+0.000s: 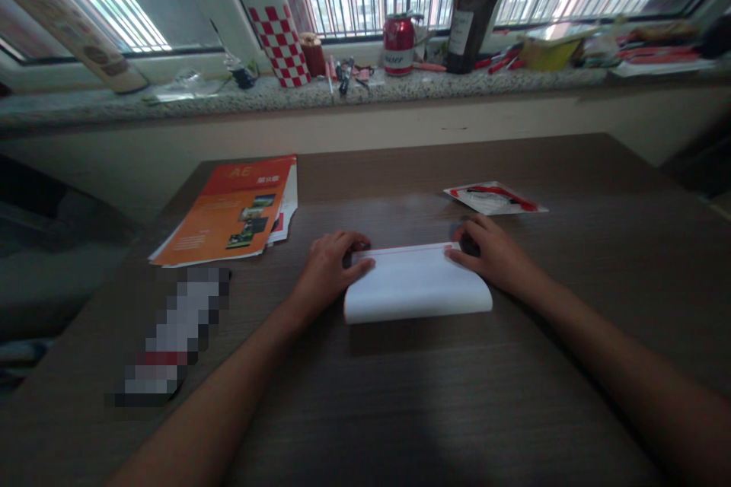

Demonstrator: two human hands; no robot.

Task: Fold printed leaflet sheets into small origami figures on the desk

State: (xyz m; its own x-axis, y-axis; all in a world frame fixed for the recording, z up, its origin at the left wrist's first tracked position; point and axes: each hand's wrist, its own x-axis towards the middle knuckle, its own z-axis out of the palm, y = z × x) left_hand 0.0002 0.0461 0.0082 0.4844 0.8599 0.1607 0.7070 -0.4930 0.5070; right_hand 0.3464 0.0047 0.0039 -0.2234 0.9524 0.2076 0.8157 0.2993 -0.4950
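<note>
A sheet of white paper (416,285) is bent over on the brown table, its rounded fold facing me. Faint red print runs along its far edge. My left hand (336,266) is closed at the paper's far left corner, with the thumb on top of the sheet. At the far right corner my right hand (485,251) pinches the paper in the same way, thumb on top and fingers curled behind. The undersides of the fingers are partly hidden.
Orange booklets (228,213) lie at the table's left, with a blurred-out phone-shaped object (177,335) nearer me. A red and white packet (494,198) lies behind my right hand. The granite windowsill (217,103) carries a checkered bottle (279,46), a red can (398,46) and a dark bottle (465,27).
</note>
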